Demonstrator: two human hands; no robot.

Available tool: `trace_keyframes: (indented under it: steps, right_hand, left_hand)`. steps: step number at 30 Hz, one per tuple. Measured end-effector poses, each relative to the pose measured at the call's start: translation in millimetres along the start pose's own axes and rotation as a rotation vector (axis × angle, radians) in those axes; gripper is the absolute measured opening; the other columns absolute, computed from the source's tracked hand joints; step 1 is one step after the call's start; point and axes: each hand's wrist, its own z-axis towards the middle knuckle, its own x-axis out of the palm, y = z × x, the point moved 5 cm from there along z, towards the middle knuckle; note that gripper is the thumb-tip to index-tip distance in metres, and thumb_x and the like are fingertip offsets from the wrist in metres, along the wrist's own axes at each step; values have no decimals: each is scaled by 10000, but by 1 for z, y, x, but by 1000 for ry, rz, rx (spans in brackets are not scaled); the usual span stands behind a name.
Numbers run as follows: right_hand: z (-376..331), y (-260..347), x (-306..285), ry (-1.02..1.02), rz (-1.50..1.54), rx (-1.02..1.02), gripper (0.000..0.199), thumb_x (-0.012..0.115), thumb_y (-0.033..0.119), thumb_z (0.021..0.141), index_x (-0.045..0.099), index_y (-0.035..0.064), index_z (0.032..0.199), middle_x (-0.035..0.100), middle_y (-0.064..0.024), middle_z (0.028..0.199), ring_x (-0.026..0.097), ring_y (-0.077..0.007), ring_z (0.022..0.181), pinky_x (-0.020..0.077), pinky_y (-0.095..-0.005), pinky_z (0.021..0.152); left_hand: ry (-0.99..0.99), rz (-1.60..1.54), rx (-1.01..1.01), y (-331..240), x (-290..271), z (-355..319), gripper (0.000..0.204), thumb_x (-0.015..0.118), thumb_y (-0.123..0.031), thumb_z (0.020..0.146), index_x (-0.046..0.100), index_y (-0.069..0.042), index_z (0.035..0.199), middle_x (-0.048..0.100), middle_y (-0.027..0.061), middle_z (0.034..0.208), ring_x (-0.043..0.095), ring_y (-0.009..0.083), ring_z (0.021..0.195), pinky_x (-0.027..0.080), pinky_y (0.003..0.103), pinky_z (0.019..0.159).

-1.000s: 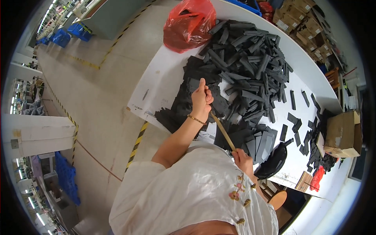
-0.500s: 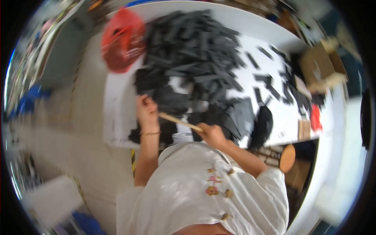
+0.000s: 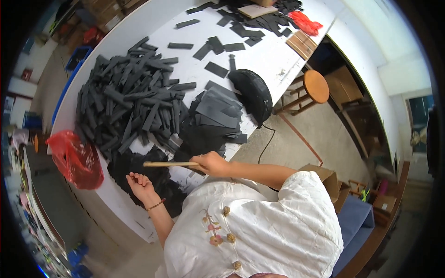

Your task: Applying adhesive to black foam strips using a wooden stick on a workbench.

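Note:
My right hand (image 3: 212, 163) is closed around one end of a pale, flat wooden stick (image 3: 169, 164), which points left over the table's near edge. Just below the stick's free end is my left hand (image 3: 141, 187), palm up, its fingers loosely curled with nothing visible in them. Beneath both hands lie crumpled black sheet pieces (image 3: 143, 164). Past my right hand sits a stack of flat dark grey pieces (image 3: 215, 111). A large heap of rolled or folded black strips (image 3: 132, 95) covers the table's far left.
A red plastic bag (image 3: 76, 160) hangs at the table's left edge. A black domed object (image 3: 252, 95) stands at the front edge, with a cord below. Loose black strips lie on the white table (image 3: 271, 65). Beyond are a wooden stool (image 3: 316, 87) and a red bag (image 3: 306, 23).
The view has swung round to the right. The stick stays in my right hand; its free end, earlier at my left hand, is now a little apart from it.

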Motion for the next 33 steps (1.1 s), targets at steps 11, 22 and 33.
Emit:
trace_keyframes:
  steps: [11,22,33]
  right_hand:
    - [-84,-90,-220,-1151,-85,466,182,564,182,906,551,15,978,587,-49,795,548,-144,707,468,-301,652]
    - [-333,-386,-262,-995,-40,1373,305,510,163,842,594,-33,1060,624,-308,981,602,-464,952,467,-511,828]
    - [-313,-695,-312,-972,945,1377,207,479,154,903,608,-5,932,627,-131,724,601,-261,571,484,-415,504]
  left_hand:
    - [73,371,-300,74,26,21,299,498,-333,989,557,-82,838,523,11,655,353,70,427,282,199,358]
    - [260,906,-53,206,181,-20,346,514,-345,980,574,-51,806,537,31,633,407,63,431,273,185,384]
    - [1844,1750,653,683,421,-76,432,650,-78,836,555,-57,1256,528,132,1319,505,317,1218,418,389,986]
